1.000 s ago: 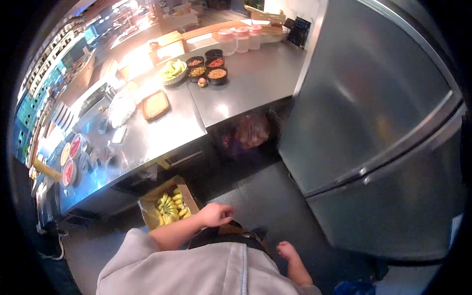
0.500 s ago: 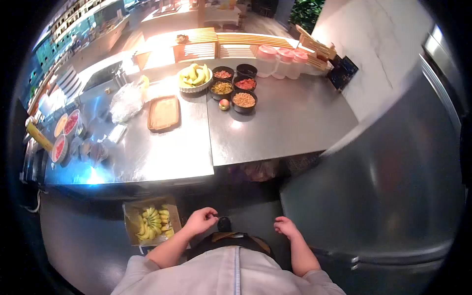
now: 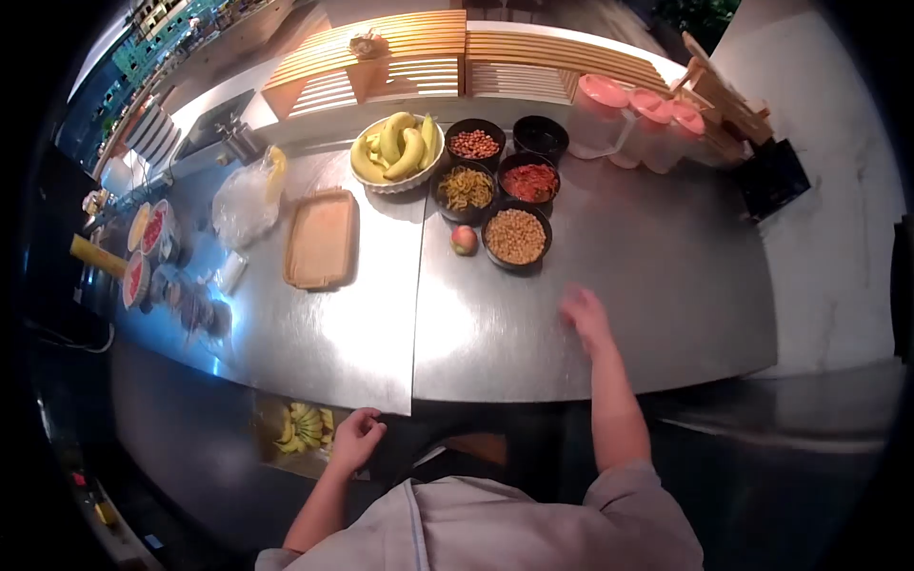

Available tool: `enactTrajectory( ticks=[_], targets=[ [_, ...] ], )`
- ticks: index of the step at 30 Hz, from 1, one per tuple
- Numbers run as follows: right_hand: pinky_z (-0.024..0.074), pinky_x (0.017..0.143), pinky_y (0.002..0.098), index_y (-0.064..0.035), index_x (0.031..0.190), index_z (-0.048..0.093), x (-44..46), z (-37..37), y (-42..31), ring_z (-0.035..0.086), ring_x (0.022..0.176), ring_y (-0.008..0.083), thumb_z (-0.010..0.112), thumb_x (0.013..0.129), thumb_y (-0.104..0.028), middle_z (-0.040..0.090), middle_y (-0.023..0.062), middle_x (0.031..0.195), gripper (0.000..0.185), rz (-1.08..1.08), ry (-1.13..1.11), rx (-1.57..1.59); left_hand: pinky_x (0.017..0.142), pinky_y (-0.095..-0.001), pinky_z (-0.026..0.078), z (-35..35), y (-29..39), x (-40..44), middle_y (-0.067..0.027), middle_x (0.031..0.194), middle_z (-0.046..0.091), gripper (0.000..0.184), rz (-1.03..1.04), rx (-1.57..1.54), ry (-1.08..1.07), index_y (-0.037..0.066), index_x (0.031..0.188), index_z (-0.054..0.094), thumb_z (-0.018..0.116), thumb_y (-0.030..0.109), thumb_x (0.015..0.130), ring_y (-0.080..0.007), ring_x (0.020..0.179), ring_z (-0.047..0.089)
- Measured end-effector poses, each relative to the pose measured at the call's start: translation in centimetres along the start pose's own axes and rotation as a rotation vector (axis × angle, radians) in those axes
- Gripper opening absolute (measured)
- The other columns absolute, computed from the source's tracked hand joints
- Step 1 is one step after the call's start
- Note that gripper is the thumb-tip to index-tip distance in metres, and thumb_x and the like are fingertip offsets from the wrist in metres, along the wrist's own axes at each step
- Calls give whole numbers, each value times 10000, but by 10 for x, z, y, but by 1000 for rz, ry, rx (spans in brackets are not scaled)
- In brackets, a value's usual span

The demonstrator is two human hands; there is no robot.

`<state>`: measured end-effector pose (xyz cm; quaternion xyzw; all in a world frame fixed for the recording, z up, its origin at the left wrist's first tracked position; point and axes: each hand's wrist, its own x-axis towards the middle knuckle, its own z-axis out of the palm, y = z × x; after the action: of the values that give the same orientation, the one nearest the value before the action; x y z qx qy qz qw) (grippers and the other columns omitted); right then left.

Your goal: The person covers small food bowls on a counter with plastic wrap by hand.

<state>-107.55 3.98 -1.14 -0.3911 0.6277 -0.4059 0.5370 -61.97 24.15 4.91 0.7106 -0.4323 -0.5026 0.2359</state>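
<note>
My right hand [image 3: 583,319] is over the steel counter [image 3: 486,357], to the lower right of a black bowl of tan chickpea-like pieces [image 3: 516,237]. Motion blurs its fingers a little; they look loosely apart, with nothing visible in them. Low by the counter's front edge is my left hand [image 3: 358,439], its fingers loosely bent and apart, holding nothing. The box of bananas [image 3: 303,430] sits below the counter, left of that hand. A red-yellow apple [image 3: 464,240] lies beside the chickpea bowl, apart from both hands.
Behind stand bowls of red-brown nuts [image 3: 474,144], yellow-green pieces [image 3: 466,188] and red pieces [image 3: 530,183], plus a dark bowl [image 3: 541,138]. Left are a white bowl of bananas [image 3: 396,181], a brown tray [image 3: 320,238] and a plastic bag [image 3: 244,205]. Pink-lidded containers [image 3: 600,119] stand back right.
The view has come closer to the counter. My right hand has moved from beside my body up and forward over the counter. My left hand stays low, near the counter's front edge.
</note>
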Motion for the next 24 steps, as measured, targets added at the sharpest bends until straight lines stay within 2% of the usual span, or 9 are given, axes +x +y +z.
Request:
enactTrajectory(
  ticks=[5,7,10,12,14,15,17,19,24],
  targets=[
    [436,658,253,-46,1259,560,152,17,-45,534,738,103,617,923,-244,601,-2,884,394,-72,123,168,639,-225,451,19,50,44,24,754,579,256,12,-60,41,31,1126,615,664,72,879,-53,697,536],
    [474,774,297,5,1356,494,189,26,-50,587,867,149,618,919,-296,642,55,1012,544,66,12,74,643,-211,435,28,83,64,16,803,584,261,34,-100,58,45,1159,607,632,41,899,-54,712,527],
    [482,846,346,42,1328,486,213,41,-52,617,942,197,620,909,-354,654,95,1050,592,185,-38,-129,628,-220,447,50,116,109,30,754,562,256,111,-166,51,39,1144,613,658,75,894,-56,675,522],
    [509,796,356,61,1235,514,219,55,-51,647,884,211,611,911,-308,657,108,1006,501,171,65,-152,611,-227,455,59,143,143,14,747,580,264,83,-173,27,42,1157,611,649,80,899,-66,658,535],
    [534,716,353,48,1148,537,215,55,-61,665,810,213,576,909,-230,656,116,1000,368,222,32,99,584,-235,461,66,152,188,-17,763,611,277,73,-184,34,36,1170,605,628,92,899,-77,633,544],
    [528,605,323,36,1122,549,217,57,-57,659,691,193,531,901,-151,660,118,962,290,192,24,267,582,-244,466,69,164,208,-42,788,637,306,56,-205,32,33,1190,600,621,119,897,-88,636,554],
    [504,569,297,19,1109,535,214,51,-71,649,657,184,531,899,-153,662,119,924,271,170,10,213,581,-259,471,74,191,243,-84,809,658,355,49,-137,74,12,1210,590,622,174,896,-113,634,567],
    [460,489,257,-9,1070,529,217,40,-73,623,566,161,515,886,-133,664,109,863,222,137,5,165,541,-249,448,80,208,278,-89,794,656,383,-14,-294,86,5,1221,582,630,202,896,-112,585,542],
    [465,504,258,-11,1092,537,207,-5,-92,633,583,156,499,886,-109,665,105,887,232,215,52,182,417,-235,356,97,235,346,-76,737,623,332,-142,-188,78,10,1108,586,589,294,936,-105,469,474]
  ],
)
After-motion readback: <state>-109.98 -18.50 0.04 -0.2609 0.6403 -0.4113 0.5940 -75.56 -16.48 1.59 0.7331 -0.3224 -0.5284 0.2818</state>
